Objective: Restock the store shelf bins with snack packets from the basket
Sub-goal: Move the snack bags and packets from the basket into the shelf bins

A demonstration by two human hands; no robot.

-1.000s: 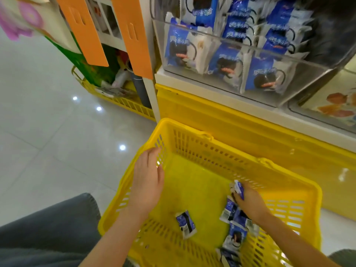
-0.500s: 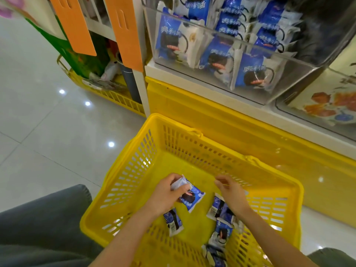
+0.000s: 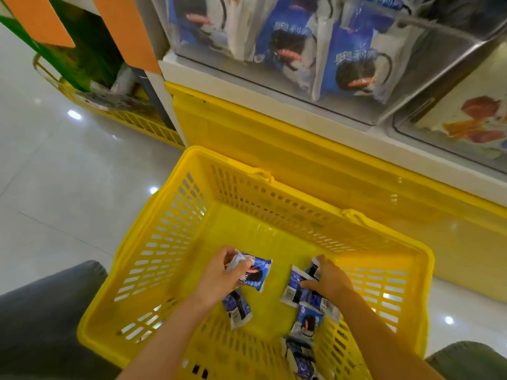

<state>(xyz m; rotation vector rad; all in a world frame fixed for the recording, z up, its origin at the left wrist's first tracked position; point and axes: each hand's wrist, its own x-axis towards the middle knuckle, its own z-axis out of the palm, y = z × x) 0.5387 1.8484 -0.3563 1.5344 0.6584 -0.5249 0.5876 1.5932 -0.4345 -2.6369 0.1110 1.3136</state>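
Nearest, several snack packets (image 3: 300,355) are seen heaped against the near wall of the basket (image 3: 175,242), and 1 loose packet (image 3: 237,311) lies under the left wrist. 1 blue packet (image 3: 255,272) is pinched at its white crimped end by the left hand (image 3: 219,281). The right hand (image 3: 330,283) is laid over a cluster of packets (image 3: 297,293), thumb against 1; whether any is gripped cannot be told. The packets are judged light, soft-walled and slippery, with breakable biscuits inside, so a hold at the sealed edge is favoured over a squeeze. Farther off, the clear shelf bin (image 3: 428,78) is seen already partly filled with matching packets (image 3: 288,45).
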